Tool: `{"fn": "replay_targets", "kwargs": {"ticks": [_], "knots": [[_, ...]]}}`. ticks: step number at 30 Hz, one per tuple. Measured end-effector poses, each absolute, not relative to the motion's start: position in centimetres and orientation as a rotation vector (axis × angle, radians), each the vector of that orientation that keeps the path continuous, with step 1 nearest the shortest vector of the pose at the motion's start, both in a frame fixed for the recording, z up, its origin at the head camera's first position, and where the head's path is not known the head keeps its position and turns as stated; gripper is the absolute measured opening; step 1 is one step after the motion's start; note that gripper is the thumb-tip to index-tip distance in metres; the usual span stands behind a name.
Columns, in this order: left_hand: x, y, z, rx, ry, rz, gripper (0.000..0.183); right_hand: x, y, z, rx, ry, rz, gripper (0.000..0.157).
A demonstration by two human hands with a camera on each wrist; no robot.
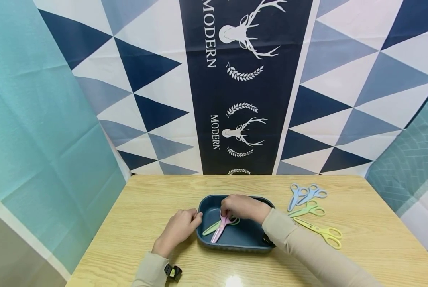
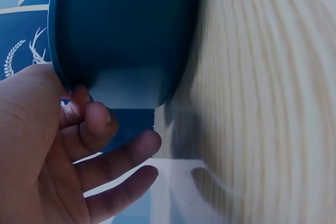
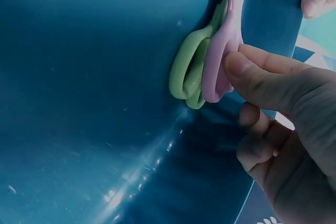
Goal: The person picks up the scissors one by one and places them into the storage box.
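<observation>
A dark blue rectangular bin [image 1: 250, 234] with rounded corners stands on the table. Inside it my right hand [image 1: 245, 206] pinches the handle loop of pink scissors [image 1: 219, 231] between thumb and finger. Under and beside the pink pair lie green scissors [image 3: 185, 69], their loops against the pink ones in the right wrist view. At the bin's left end, my left hand [image 1: 179, 228] pinches the rim with thumb and forefinger. Its other fingers are loosely bent outside the wall in the left wrist view.
To the right of the bin lie two pairs of blue scissors [image 1: 294, 199], another green pair [image 1: 312, 209] and yellow scissors [image 1: 323, 231]. My right forearm [image 1: 300, 247] crosses the bin's right end. A patterned cloth [image 1: 163, 119] hangs behind the wooden table [image 1: 142, 199].
</observation>
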State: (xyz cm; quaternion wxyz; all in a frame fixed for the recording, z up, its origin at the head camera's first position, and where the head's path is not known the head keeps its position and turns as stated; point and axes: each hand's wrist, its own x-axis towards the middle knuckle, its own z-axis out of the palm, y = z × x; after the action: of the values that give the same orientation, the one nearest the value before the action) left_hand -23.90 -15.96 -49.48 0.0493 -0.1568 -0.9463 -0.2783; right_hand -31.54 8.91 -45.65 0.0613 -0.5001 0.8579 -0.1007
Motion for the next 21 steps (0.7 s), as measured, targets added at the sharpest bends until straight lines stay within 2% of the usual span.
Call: {"fn": "replay_targets", "kwargs": {"ticks": [12, 21], "knots": [[-24.0, -15.9, -49.6, -0.462, -2.859, -0.828, 0.043, -31.6, 8.8, -45.3, -1.560, 2.591, -0.264, 0.012], [-24.0, -15.8, -49.7, -0.436, -2.880, -0.843, 0.042, -31.7, 9.0, -43.9, -1.497, 2.622, -0.303, 0.011]]}}
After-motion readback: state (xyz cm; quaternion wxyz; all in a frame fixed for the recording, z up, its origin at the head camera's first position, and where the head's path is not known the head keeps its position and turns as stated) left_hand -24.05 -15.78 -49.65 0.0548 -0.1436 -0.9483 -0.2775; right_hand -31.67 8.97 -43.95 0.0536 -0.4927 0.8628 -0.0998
